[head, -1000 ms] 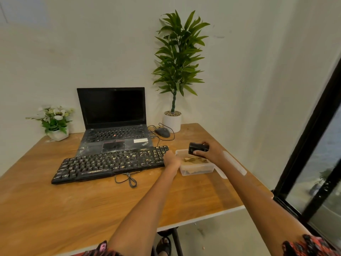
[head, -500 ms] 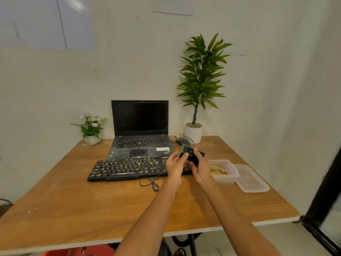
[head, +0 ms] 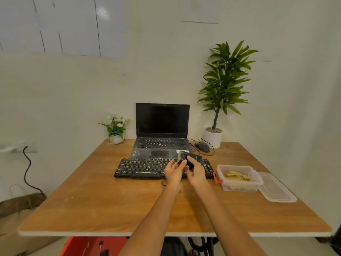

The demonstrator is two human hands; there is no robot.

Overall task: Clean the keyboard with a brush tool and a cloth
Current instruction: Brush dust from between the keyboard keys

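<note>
Both hands hold the brush tool (head: 189, 158) over the right part of the keyboard (head: 147, 168), w/ the tool's long axis running left-right and tilted, left end a bit higher. Left hand (head: 174, 172) pinches its left/near end w/ curled fingers; right hand (head: 196, 172) wraps the right half, thumb on top. Looks like the tool is being opened or readied, not yet brushing. Keyboard lies directly below and to the left of the grip, long axis left-right across the table (head: 110, 206), so the coming sweep prob runs leftward along the key rows; left hand is nearer the uncleaned span. Cloth (head: 236, 176) sits in the open plastic box (head: 224, 186) just right of the keyboard, nearer the right hand; lid (head: 276, 189) beside it further right. Writing: pale marks on the tool's right end, too small to read; white sticker on the laptop (head: 162, 133) palm rest, unreadable. Key legends too blurred.
</note>
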